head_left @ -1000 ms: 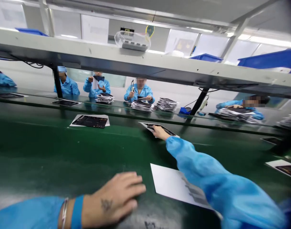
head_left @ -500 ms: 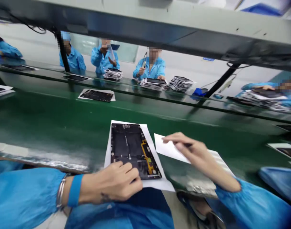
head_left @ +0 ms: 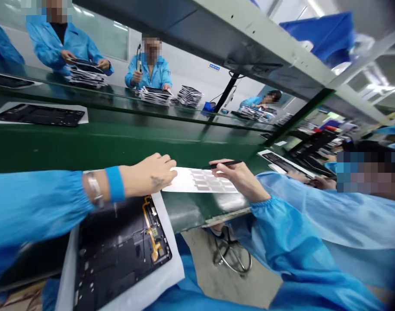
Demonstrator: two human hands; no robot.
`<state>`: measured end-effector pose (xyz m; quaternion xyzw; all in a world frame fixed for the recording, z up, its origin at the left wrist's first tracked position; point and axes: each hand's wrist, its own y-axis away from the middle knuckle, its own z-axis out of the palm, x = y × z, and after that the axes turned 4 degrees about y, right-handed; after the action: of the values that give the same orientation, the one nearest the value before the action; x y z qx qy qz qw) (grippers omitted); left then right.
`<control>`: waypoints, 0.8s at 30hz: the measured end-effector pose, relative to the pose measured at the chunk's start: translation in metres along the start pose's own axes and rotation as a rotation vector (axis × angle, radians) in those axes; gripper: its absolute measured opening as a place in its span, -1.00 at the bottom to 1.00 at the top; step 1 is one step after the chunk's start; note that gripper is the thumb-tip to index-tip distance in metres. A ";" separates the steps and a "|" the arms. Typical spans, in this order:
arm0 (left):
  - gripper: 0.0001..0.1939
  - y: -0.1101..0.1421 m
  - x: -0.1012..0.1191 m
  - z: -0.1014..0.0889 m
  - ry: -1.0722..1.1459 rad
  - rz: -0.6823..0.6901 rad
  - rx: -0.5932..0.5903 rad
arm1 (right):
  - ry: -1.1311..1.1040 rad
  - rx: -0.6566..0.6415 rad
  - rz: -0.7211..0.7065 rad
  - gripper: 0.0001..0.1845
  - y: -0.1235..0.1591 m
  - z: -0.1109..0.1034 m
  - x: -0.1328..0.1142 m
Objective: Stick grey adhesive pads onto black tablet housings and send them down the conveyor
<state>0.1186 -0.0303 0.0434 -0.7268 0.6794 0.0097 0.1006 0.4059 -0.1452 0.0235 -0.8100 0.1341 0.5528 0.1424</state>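
Note:
A white sheet with rows of grey stickers (head_left: pixel 213 183) lies on the green bench in front of me. At its left end my left hand (head_left: pixel 157 172) has its fingers curled onto the edge. My right hand (head_left: pixel 238 178) grips slim black tweezers (head_left: pixel 228 164), their tip pointing left over the sheet's upper edge. Below my left forearm is an opened tablet (head_left: pixel 119 250), black inside with an orange flex cable (head_left: pixel 148 220). It rests on white paper (head_left: pixel 176 263) at the bench's near edge, its upper part hidden by my arm.
Another opened tablet (head_left: pixel 43 114) lies on paper at the left. Across the bench, co-workers in blue sit by stacks of tablets (head_left: pixel 157 96). A co-worker's sleeve (head_left: pixel 314 203) is close on my right. A shelf beam (head_left: pixel 249 32) crosses overhead; a stool (head_left: pixel 233 255) stands below.
My view has swung right. My left hand has left the tablet and moved to the sticker sheet. My right hand now has the tweezers over that sheet.

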 end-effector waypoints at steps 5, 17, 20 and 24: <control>-0.51 -0.059 0.021 0.041 0.295 0.124 -0.043 | 0.010 -0.002 0.016 -0.44 0.012 -0.001 0.019; -0.50 -0.047 0.017 0.065 0.548 0.093 -0.111 | 0.155 -0.095 0.094 -0.40 0.019 0.009 0.022; -0.50 -0.049 0.021 0.063 0.561 0.048 -0.117 | 0.165 -0.105 0.125 -0.39 0.015 0.010 0.021; -0.50 -0.051 0.024 0.063 0.546 0.031 -0.138 | 0.188 -0.139 0.167 -0.36 0.011 0.009 0.020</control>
<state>0.1786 -0.0407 -0.0152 -0.6971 0.6901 -0.1388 -0.1361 0.4010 -0.1535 0.0004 -0.8523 0.1752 0.4921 0.0265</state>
